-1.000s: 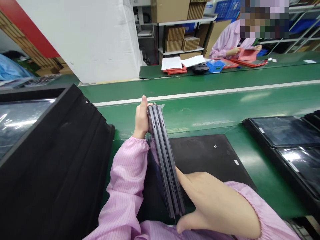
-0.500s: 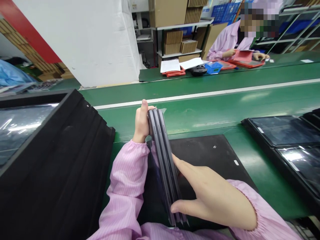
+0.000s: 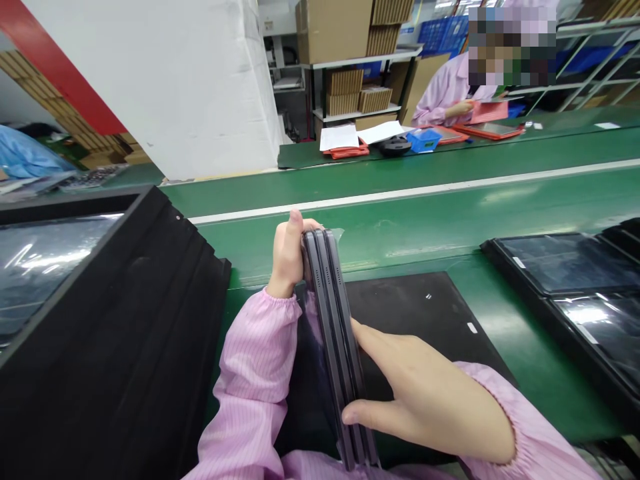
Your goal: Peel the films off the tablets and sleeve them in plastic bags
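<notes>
Three thin dark grey tablets (image 3: 336, 320) stand on edge as one stack, above a black mat (image 3: 425, 313) on the green table. My left hand (image 3: 289, 257) grips the stack's far end, thumb up along its left face. My right hand (image 3: 425, 393) clasps the near end, thumb over the top edges and fingers against the right face. Both arms wear pink striped sleeves.
A tall black foam tray (image 3: 115, 347) holding glossy tablets fills the left. More tablets lie in black trays (image 3: 565, 263) at the right. A green conveyor (image 3: 450, 213) runs across behind. Beyond it a person in pink (image 3: 445, 90) works at a bench with red cases, papers and a blue bin.
My right hand has slid up the stack's near end, its thumb now hooked over the top edges. The stack has shifted slightly toward me; the left hand keeps its grip.
</notes>
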Demonstrator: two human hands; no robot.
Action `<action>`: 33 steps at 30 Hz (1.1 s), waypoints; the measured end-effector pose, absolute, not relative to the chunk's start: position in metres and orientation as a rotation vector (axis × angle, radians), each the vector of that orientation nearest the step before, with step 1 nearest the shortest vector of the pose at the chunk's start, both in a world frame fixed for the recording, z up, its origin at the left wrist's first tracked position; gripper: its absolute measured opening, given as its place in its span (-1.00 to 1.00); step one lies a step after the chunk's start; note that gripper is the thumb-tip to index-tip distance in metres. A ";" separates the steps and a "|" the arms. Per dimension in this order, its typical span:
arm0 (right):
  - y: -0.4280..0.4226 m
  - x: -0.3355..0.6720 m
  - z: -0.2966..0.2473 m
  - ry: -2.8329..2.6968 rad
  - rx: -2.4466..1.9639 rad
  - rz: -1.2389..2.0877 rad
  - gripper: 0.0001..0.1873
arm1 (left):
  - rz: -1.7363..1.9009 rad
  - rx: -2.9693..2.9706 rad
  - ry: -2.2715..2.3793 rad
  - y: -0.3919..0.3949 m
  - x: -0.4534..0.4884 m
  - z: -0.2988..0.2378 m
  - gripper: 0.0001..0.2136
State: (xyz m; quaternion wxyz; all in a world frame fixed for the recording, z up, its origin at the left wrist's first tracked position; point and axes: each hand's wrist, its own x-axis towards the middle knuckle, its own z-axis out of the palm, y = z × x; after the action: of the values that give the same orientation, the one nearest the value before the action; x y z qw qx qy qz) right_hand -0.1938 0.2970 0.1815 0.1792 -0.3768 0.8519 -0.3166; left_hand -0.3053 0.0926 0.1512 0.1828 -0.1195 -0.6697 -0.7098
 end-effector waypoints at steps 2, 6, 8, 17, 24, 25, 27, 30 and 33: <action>0.297 -0.193 0.182 2.403 -1.053 -0.882 0.07 | -1.992 -0.348 -1.890 0.094 -0.303 0.153 -0.29; 0.298 -0.191 0.184 2.399 -1.063 -0.852 0.09 | -1.984 -0.365 -1.893 0.095 -0.299 0.155 -0.31; 0.298 -0.190 0.184 2.406 -1.064 -0.825 0.07 | -1.979 -0.374 -1.897 0.095 -0.298 0.155 -0.31; 0.297 -0.180 0.183 2.431 -1.070 -0.690 0.06 | -1.998 -0.473 -1.866 0.099 -0.287 0.163 -0.31; 0.297 -0.171 0.178 2.476 -1.117 -0.702 -0.18 | -1.985 -0.525 -1.849 0.099 -0.281 0.165 -0.34; 0.297 -0.170 0.178 2.478 -1.113 -0.695 -0.25 | -1.980 -0.527 -1.850 0.099 -0.280 0.165 -0.33; 0.296 -0.169 0.179 2.463 -1.095 -0.666 -0.31 | -1.966 -0.543 -1.850 0.100 -0.279 0.166 -0.32; 0.294 -0.168 0.181 2.449 -1.070 -0.620 -0.27 | -1.931 -0.583 -1.859 0.101 -0.277 0.167 -0.32; 0.292 -0.169 0.182 2.505 -1.069 -0.591 -0.19 | -1.889 -0.607 -1.873 0.102 -0.275 0.168 -0.32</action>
State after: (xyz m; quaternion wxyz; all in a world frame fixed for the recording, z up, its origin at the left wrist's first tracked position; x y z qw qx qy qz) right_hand -0.1688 0.2925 0.1822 0.1766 -0.3776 0.8847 -0.2088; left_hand -0.2750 0.1017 0.1680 0.2048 -0.2179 -0.6719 -0.6776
